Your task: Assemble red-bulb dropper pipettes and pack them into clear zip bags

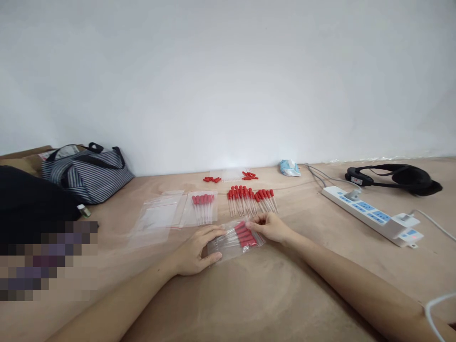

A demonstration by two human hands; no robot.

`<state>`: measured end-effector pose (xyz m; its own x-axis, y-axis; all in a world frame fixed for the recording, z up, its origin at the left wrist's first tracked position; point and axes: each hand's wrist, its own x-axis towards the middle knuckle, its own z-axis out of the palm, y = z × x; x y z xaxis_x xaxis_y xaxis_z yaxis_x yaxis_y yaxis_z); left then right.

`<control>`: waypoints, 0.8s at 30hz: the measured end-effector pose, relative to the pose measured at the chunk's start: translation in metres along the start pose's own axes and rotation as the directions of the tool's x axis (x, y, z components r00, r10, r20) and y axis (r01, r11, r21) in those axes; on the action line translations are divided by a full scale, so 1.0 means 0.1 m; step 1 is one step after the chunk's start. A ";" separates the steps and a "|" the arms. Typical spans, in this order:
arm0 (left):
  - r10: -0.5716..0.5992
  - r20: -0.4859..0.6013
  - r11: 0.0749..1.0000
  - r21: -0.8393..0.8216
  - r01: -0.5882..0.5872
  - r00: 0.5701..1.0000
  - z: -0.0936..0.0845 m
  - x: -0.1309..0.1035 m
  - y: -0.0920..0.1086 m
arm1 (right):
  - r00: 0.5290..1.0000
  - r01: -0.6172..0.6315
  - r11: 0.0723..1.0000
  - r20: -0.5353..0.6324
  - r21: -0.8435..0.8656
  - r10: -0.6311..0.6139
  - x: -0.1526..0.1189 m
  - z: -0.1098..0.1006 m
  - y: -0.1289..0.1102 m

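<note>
A clear zip bag (228,244) lies on the table with several red-topped glass droppers (245,235) inside, their red ends toward the right. My left hand (197,250) rests at the bag's left end, thumb and fingers spread apart. At the upper right corner, my right hand (269,227) pinches the bag's edge between thumb and fingers. Behind it stands a filled bag of droppers (203,208), lying flat, beside flat clear bags (156,213). Loose red-topped droppers (242,199) lie in rows just beyond my hands.
Red rubber caps (213,179) and glass tubes (231,175) lie near the wall. A tissue pack (289,167), a white power strip (370,213) with cables and a black strapped item (399,178) are right. A striped bag (92,175) and small bottle (84,211) are left.
</note>
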<state>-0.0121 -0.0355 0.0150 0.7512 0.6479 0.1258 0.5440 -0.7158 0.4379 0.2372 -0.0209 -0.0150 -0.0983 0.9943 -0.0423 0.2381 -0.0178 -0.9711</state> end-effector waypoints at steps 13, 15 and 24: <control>-0.049 -0.078 0.979 -0.204 0.032 0.996 -0.04 0.06 0.01 | 0.993 0.087 0.971 0.058 0.222 -0.102 -0.13 0.17 -0.11; -0.157 -0.071 0.931 -0.343 0.124 0.985 -0.05 0.09 -0.01 | 0.985 0.127 0.960 0.080 0.251 -0.151 -0.16 0.26 -0.14; -0.217 0.213 0.633 -0.713 0.303 0.953 -0.05 0.12 0.02 | 0.981 0.174 0.914 0.020 0.366 -0.195 -0.18 0.51 -0.12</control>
<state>-0.0041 -0.0281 0.0222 0.6770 0.7173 -0.1646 0.3056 -0.0706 0.9495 0.1873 -0.0439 -0.0147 -0.1621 0.9764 0.1428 -0.1533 0.1181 -0.9811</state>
